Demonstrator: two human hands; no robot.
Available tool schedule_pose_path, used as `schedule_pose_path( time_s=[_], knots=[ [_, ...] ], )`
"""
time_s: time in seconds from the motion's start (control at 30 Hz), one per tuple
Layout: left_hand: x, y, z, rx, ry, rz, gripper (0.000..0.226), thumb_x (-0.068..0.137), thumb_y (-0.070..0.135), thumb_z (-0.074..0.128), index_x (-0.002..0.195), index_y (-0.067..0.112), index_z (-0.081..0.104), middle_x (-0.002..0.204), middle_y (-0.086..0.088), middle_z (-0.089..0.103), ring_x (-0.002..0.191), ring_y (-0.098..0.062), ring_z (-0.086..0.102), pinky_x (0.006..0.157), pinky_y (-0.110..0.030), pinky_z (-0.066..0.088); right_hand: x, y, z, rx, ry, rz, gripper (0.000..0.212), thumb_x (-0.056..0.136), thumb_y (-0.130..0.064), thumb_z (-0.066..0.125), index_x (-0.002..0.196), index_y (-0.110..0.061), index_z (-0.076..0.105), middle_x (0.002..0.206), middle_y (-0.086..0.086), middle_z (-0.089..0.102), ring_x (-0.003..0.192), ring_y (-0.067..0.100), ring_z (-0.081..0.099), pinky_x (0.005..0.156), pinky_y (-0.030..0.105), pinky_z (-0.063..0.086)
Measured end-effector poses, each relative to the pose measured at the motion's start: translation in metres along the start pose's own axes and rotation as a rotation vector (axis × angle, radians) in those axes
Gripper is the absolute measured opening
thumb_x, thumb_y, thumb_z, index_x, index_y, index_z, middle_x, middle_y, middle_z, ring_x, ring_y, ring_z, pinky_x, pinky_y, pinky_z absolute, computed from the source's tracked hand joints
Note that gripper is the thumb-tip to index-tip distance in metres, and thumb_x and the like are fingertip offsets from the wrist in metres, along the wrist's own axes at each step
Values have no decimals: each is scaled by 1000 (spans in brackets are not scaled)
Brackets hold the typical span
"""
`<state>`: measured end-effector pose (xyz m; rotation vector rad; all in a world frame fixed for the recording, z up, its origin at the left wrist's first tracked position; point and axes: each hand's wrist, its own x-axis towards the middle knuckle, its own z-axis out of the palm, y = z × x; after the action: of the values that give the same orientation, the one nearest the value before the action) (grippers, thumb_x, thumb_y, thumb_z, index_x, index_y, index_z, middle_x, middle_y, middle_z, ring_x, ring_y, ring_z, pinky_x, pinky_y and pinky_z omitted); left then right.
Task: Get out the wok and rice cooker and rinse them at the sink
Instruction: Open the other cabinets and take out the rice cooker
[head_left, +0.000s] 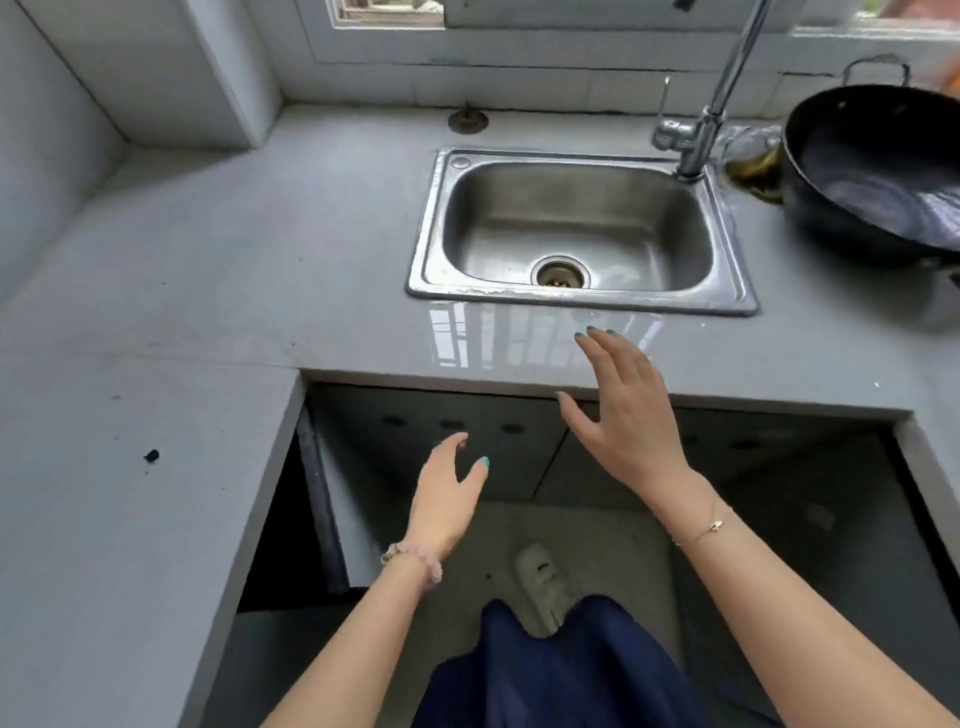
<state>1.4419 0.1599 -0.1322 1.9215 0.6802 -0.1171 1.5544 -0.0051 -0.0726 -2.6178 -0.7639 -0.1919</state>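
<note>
- L hand (447, 499) – fingers loose, holds nothing, in front of cabinet (441, 441).
- R hand (623, 415) – spread, empty, over counter (208, 291) edge.
- Wok (878, 171) on counter, right of sink (576, 291).

At twelve o'clock we see a sink (571, 202) of brushed steel, dull inside, and a tap (698, 140) in bright chrome. At two o'clock the wok (831, 228) looks black and satin-smooth. Our counter (208, 260) is smooth grey, glossy near the sink. At six, the skirt (571, 675) is matt blue cloth.
</note>
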Motion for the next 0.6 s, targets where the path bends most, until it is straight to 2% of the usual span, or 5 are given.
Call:
schedule_pose_path(
  time_s=[0.17,0.27,0.37,0.5,0.6],
  knots=[
    [43,8,46,-745,-309,-472,37,98,33,38,127,13,50,131,-5,54,116,-21,52,103,-39,38,-34,25,-21,-92,56,165,61,85,-45,41,134,-8,46,138,10,47,131,28,40,106,43,33],
    [63,18,67,-1134,-321,-602,33,97,31,38,116,10,53,132,-10,54,121,-28,50,106,-46,37,-49,36,-31,-115,86,242,63,85,-46,40,136,-9,44,140,9,46,133,26,37,108,41,29],
    [77,33,86,-1262,-263,-649,29,97,25,33,103,9,57,129,-11,54,125,-27,47,106,-46,35,-64,43,-34,-116,121,306,64,84,-45,41,136,-9,44,139,9,46,132,26,38,108,41,29],
    [88,43,103,-1348,-213,-698,39,93,16,27,120,6,53,134,-11,53,128,-24,46,101,-44,35,-82,55,-33,-117,146,344,63,84,-43,43,136,-8,45,138,9,48,130,25,39,108,41,31],
    [85,45,114,-1361,-227,-684,34,89,8,31,111,6,57,129,-10,57,125,-24,48,102,-44,36,-94,60,-34,-119,163,373,61,84,-41,44,135,-7,46,137,9,48,131,24,39,108,43,33]
  ],
)
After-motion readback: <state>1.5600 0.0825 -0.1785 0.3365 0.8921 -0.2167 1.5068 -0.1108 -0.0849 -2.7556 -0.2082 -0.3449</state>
